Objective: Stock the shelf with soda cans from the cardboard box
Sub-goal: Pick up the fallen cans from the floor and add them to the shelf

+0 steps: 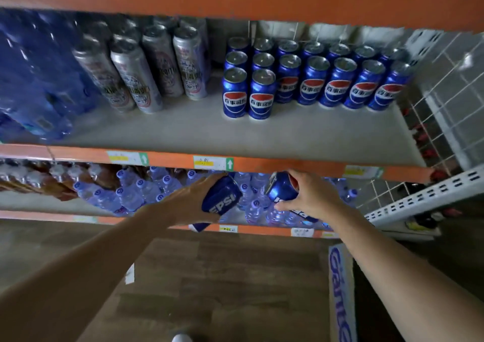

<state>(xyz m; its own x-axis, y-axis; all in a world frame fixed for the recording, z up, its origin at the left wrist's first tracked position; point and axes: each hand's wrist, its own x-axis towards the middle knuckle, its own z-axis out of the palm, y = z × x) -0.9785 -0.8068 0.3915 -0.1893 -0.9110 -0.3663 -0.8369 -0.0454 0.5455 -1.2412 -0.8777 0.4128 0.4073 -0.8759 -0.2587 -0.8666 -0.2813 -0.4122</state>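
a shop: orange shelving (262,162) with price labels (212,162), rows of blue soda cans (337,85), bottled water (146,192).

We are seeing a dim, softly lit scene; blur is smearing the blue packs (34,79) at left, and the wide lens is bowing the shelf (183,134) edges

The can (222,200) in your left hand (187,201) and the second can (281,188) in your right hand (314,197) are smooth, glossy blue metal, like the blue cans (311,82) standing on the shelf board (235,134), which looks pale and matt. Left of those on the board the tall silver cans (136,79) have a duller metal sheen, and under the board the water bottles (146,189) are clear, shiny plastic.
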